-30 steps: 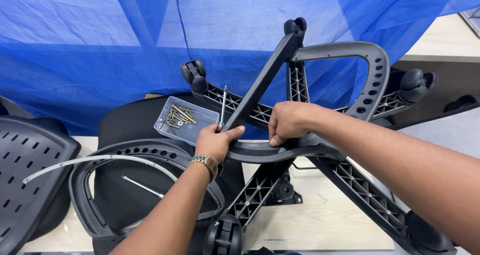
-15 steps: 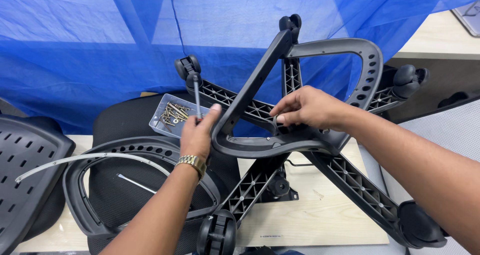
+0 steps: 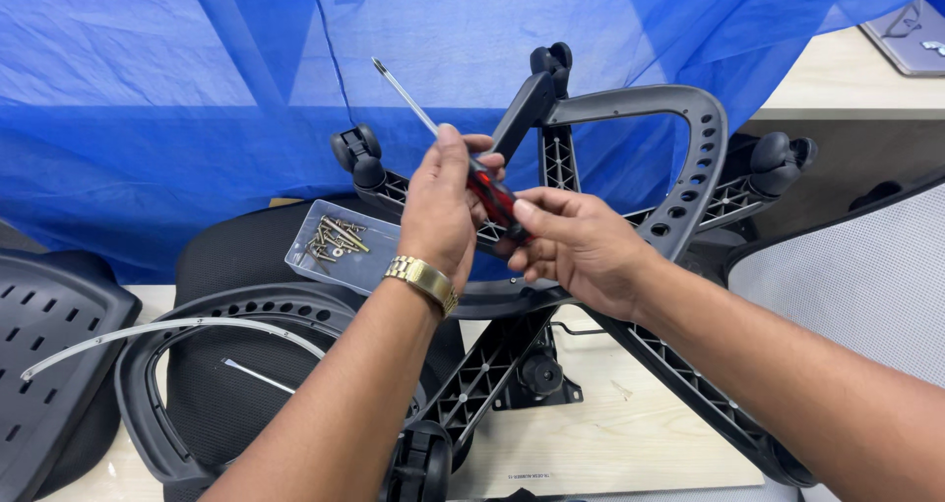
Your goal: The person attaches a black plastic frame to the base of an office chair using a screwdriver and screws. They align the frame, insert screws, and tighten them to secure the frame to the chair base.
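Both hands are gripping a screwdriver [image 3: 463, 157] held up above a black chair armrest [image 3: 679, 157]. The left hand [image 3: 440, 212] is wrapping the upper part of the red and black handle, fingers clamped on it where the metal shaft begins; the shaft is pointing up and to the left, its tip in the air and touching nothing. The right hand [image 3: 576, 246] is pinching the lower end of the same handle, fingers closed on it.

The armrest is standing upright on a black star-shaped wheeled chair base [image 3: 492, 364], which is lying upside down on the table [image 3: 630, 433] with its castors sticking up. Just left of the hands, a clear shallow tray [image 3: 340, 256] is holding a loose heap of brass-coloured screws [image 3: 333, 239]; it is resting on a black mesh seat cushion [image 3: 236, 256]. A second armrest loop [image 3: 177, 364] is lying flat in front of that cushion, unattached.

Judging from the layout, the assembly is at an early stage: the screws are sitting uninstalled in the tray, the tool is not engaging any fastener, and the seat, base and second armrest are lying as separate pieces.
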